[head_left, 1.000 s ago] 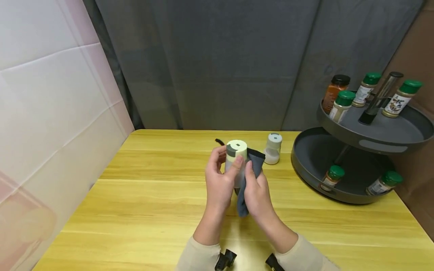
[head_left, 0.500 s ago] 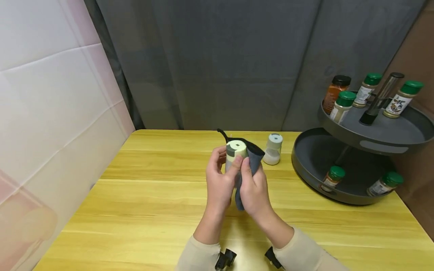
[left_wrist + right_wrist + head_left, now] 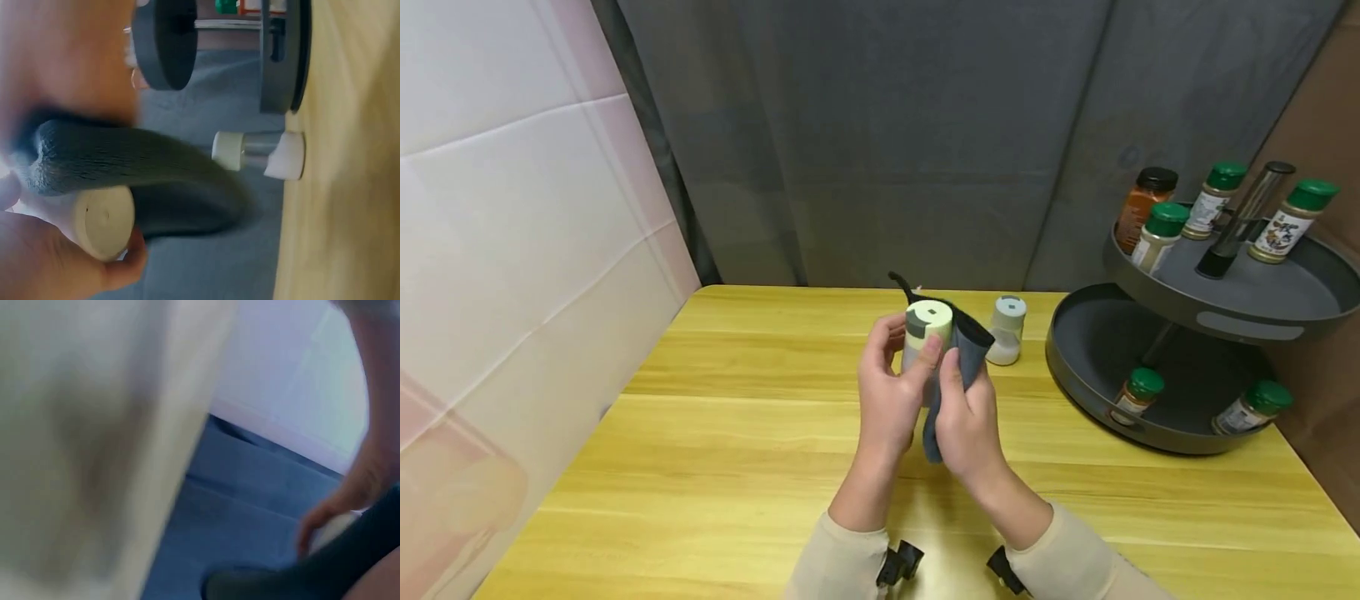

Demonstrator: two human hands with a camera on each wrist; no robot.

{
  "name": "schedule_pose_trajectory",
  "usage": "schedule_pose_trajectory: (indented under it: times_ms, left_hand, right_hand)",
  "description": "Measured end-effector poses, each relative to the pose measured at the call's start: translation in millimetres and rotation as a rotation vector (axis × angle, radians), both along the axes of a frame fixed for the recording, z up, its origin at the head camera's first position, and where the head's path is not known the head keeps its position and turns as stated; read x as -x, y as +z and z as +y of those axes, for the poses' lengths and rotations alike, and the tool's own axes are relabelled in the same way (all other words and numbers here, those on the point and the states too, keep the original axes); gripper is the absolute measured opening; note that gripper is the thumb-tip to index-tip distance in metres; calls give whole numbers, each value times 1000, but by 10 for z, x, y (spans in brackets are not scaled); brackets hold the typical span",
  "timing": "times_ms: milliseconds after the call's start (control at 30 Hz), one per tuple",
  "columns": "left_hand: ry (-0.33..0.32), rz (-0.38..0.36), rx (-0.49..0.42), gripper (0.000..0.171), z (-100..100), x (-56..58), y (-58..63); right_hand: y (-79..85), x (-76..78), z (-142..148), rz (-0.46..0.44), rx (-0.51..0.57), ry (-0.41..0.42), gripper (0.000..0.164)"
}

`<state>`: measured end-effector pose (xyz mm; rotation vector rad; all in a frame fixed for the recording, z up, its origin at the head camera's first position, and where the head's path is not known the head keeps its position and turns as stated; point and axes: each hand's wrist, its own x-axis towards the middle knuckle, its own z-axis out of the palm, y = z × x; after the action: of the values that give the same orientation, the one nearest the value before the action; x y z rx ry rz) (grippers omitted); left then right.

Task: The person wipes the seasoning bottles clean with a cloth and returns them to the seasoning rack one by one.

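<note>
My left hand (image 3: 887, 400) grips a seasoning shaker (image 3: 928, 317) with a pale yellow-green lid and a grey patch on top. It is held up over the table, and its round base (image 3: 105, 222) shows in the left wrist view. In my right hand (image 3: 968, 421) is a dark grey cloth (image 3: 972, 350) with a black edge and a thin black strap, pinched against the shaker's right side. The cloth's lower end hangs below the hands. Behind them stands a second shaker (image 3: 1006, 332) with a whitish lid and white contents, upright on the table.
A dark two-tier round rack (image 3: 1157, 383) stands at the right. Its upper tier carries several jars, among them an orange jar (image 3: 1145, 208) with a black lid. Green-capped jars (image 3: 1138, 390) lean on the lower tier. A grey curtain (image 3: 880, 150) hangs behind the wooden table (image 3: 737, 450).
The cloth has shifted up and round the shaker's far side, so more of its black edge and strap shows. Both hands and the shaker have moved slightly up and right.
</note>
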<state>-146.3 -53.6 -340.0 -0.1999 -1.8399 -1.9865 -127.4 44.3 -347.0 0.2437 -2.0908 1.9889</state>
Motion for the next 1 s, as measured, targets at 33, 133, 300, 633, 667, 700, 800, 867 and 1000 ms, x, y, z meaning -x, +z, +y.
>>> schedule_pose_trajectory:
  times_ms: [33, 133, 300, 633, 667, 700, 800, 867, 1000]
  left_hand:
    - [3, 1, 6, 35, -13, 11, 16]
    - [2, 11, 28, 35, -29, 15, 34]
    - [-24, 25, 27, 32, 9, -13, -19]
    - [40, -12, -13, 33, -59, 3, -31]
    - [39, -3, -7, 33, -58, 5, -30]
    - [34, 5, 1, 32, -55, 5, -30]
    - [10, 26, 6, 31, -36, 5, -34]
    - [0, 29, -3, 31, -26, 8, -32]
    - [6, 19, -26, 32, -32, 29, -13]
  right_hand:
    - [-13, 14, 13, -47, 1, 9, 48]
    - [66, 45, 46, -128, -3, 18, 54]
    - [228, 21, 2, 46, 12, -33, 40]
    - [-60, 6, -58, -118, -52, -16, 52]
    - [-22, 20, -49, -121, -49, -21, 52]
    - [31, 32, -44, -101, -36, -23, 51]
    - [174, 45, -56, 46, -19, -38, 44]
    - [217, 35, -84, 145, -24, -50, 42]
    - [116, -3, -134, 150, -85, -75, 47]
